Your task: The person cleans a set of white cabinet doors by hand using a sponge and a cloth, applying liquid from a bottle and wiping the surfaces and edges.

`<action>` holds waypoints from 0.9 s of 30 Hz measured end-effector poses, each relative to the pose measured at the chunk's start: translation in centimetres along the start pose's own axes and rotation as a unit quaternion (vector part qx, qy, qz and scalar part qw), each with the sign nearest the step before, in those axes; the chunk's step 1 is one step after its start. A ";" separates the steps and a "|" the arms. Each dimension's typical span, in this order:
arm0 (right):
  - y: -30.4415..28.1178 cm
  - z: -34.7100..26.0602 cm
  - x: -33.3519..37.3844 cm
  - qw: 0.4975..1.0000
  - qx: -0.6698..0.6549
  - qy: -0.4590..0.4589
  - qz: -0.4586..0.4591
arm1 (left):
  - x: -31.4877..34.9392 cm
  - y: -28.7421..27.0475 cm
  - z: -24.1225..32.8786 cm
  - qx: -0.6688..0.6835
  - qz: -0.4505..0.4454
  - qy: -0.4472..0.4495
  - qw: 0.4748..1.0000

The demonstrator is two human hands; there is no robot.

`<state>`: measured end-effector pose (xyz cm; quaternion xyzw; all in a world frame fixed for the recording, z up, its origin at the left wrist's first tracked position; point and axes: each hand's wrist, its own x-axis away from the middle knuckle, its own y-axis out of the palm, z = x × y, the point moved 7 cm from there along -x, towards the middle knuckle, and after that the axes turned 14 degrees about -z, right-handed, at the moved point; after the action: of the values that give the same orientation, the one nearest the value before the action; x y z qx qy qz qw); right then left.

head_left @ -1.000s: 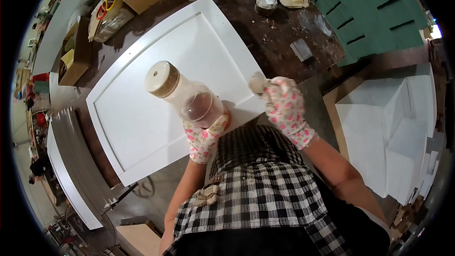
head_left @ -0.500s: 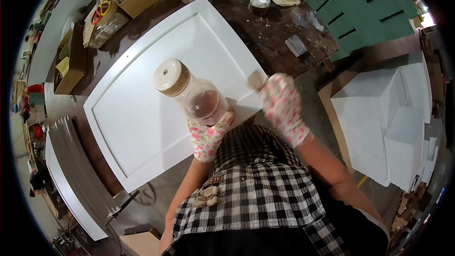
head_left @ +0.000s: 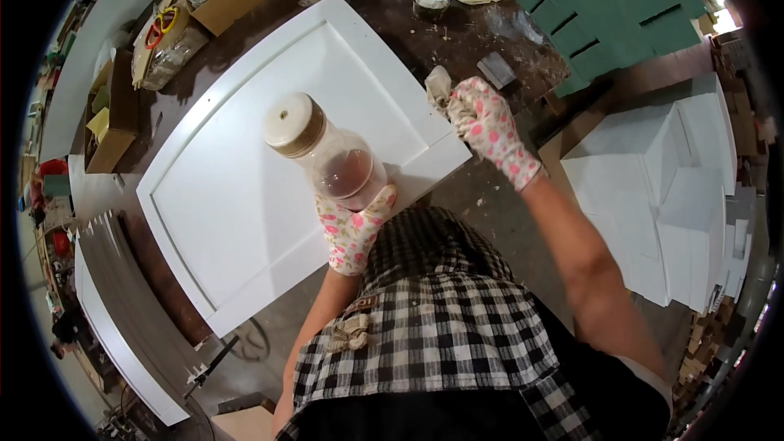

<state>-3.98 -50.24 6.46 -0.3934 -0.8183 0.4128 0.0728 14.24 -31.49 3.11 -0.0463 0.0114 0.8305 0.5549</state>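
Note:
My left hand [head_left: 353, 233], in a floral glove, is wrapped round the base of a clear plastic bottle [head_left: 347, 167]. The bottle leans over a white framed panel [head_left: 237, 188], its cream lid [head_left: 294, 124] toward the far left and reddish-brown contents inside. In a matching glove, my right hand [head_left: 487, 126] is closed on a crumpled beige rag [head_left: 438, 86]. Rag and hand are at the panel's right edge; whether the rag touches the panel I cannot tell. The panel lies on a dark, stained table [head_left: 392, 12].
A grey sanding block [head_left: 496, 69] and a small tub of white paste [head_left: 430, 0] are on the table. Scissors [head_left: 163, 26] and cardboard boxes [head_left: 114, 131] stand at the far left. White panels [head_left: 621, 196] are stacked to the right, near a green slotted structure [head_left: 604, 16].
My right hand has moved away from me along the panel's right edge, and the rag in it now shows clearly. My left hand still holds the bottle, which has barely shifted.

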 end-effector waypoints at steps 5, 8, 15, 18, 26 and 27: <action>0.0 -2.6 3.8 0.992 -0.033 -0.102 -0.060 | -0.2 0.7 1.6 0.055 0.014 -0.006 0.998; 0.8 -2.1 0.6 0.994 -0.015 -0.068 -0.086 | 0.1 0.6 1.9 0.009 0.005 -0.030 0.999; 4.3 -2.7 -21.6 0.993 -0.012 -0.100 -0.058 | -0.2 1.7 5.1 0.009 -0.019 -0.062 0.998; 5.0 -3.5 -26.5 0.985 0.018 -0.168 -0.027 | -0.6 2.0 4.5 0.011 -0.007 -0.067 0.998; 1.6 -3.7 -6.5 0.964 0.016 -0.242 -0.110 | -0.1 0.0 4.3 0.024 0.037 -0.051 0.998; 0.3 -3.9 -3.0 0.971 0.000 -0.217 -0.105 | -0.1 -0.1 4.5 0.027 0.038 -0.051 0.998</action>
<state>-0.05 -49.87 9.42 -0.2060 -0.8515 0.4781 -0.0633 14.04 -31.22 7.58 0.0116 0.0071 0.8516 0.5241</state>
